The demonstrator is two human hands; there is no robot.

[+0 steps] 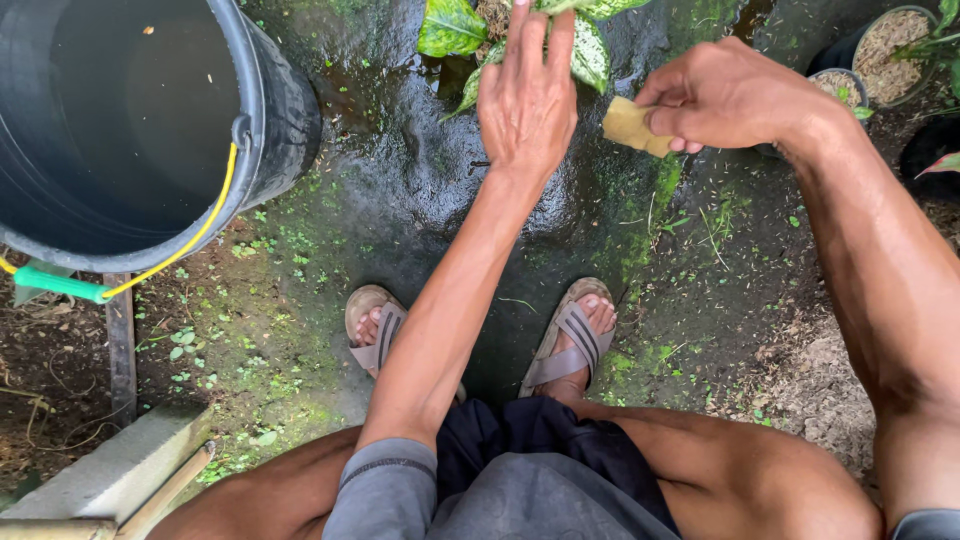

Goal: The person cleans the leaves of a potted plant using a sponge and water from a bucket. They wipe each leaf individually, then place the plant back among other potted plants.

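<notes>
2 hands: left hand [527,100] flat, fingers spread under variegated leaf [590,50]; right hand [725,95] pinching yellow sponge [632,125]. Best: support leaf, wipe lightly.

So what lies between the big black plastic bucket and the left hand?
In the head view, only bare wet, mossy ground lies between the black bucket and the left hand.

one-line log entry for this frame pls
left hand: flat under green speckled leaf | right hand: gripping tan sponge | black bucket: left
</notes>
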